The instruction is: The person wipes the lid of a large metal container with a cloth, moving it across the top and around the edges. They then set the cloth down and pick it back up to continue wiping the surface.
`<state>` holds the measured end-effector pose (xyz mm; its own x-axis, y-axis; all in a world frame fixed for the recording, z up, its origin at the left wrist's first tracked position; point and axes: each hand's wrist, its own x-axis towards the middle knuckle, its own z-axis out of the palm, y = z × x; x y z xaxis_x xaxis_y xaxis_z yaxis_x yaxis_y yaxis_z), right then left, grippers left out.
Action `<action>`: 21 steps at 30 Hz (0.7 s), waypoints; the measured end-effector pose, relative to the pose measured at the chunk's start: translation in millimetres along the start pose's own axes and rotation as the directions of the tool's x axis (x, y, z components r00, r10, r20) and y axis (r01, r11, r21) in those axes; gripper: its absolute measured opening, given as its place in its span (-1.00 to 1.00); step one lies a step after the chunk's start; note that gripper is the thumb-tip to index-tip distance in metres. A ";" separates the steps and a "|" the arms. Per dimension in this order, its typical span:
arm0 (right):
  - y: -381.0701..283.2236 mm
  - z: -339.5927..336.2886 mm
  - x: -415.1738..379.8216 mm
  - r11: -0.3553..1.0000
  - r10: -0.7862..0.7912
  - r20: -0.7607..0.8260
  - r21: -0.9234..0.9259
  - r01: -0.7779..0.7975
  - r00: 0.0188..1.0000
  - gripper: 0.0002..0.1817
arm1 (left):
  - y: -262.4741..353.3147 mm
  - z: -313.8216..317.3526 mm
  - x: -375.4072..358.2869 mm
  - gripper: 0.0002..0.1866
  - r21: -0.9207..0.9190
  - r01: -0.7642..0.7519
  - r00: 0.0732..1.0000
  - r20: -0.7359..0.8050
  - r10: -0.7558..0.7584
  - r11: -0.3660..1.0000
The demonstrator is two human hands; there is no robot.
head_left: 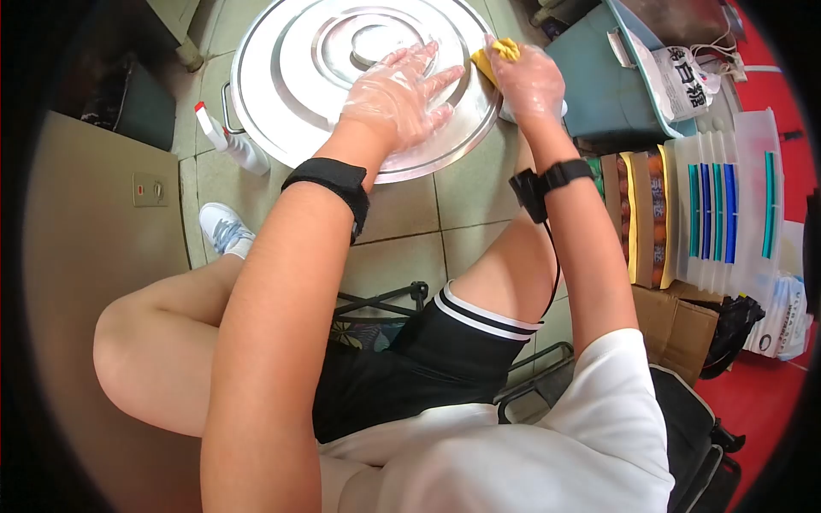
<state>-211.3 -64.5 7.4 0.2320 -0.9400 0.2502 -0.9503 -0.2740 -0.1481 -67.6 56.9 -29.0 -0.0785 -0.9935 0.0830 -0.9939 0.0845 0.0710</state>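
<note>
A large round metal lid (pixel 299 128) with raised rings lies in front of me, a handle on its left side. My left hand (pixel 400 96), in a clear plastic glove, rests on the lid with its fingers spread. At the lid's right rim, my right hand (pixel 528 81), gloved too, is closed around a yellow cloth (pixel 486 65). Part of the cloth shows above the fingers and part on the rim side. Whatever supports the lid is hidden beneath it.
A white spray bottle (pixel 244 152) with a red tip stands left of the lid. A blue-grey bin (pixel 599 94) is at the right, near stacked plastic containers (pixel 714 205) and a cardboard box (pixel 676 329). At the left is a beige cabinet (pixel 103 205).
</note>
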 end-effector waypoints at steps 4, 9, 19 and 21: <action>0.0 7.8 4.1 1.000 -0.023 -0.085 -0.002 0.023 0.996 -0.37 | 0.6 -3.5 -0.4 -0.41 -0.027 0.021 1.000 -0.004 -0.021 0.999; 4.2 15.1 -34.8 0.994 -0.108 -0.285 -0.025 0.106 0.952 -0.40 | -0.9 1.8 -1.3 -0.42 -0.034 0.025 0.999 -0.024 -0.026 0.999; -6.8 5.3 -82.5 0.957 -0.200 -0.326 0.138 0.256 0.924 -0.53 | -1.2 0.3 0.0 -0.41 -0.032 0.022 1.000 -0.011 -0.022 0.999; 0.8 8.4 -64.5 0.991 -0.103 -0.277 0.055 0.123 0.955 -0.46 | 0.9 2.0 1.1 -0.41 -0.032 0.031 0.999 -0.016 -0.032 0.999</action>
<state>-225.3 -5.8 -16.8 0.2623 -0.8133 0.5193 -0.9016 -0.3984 -0.1685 -68.7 55.8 -30.8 -0.0459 -0.9942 0.0969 -0.9929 0.0560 0.1051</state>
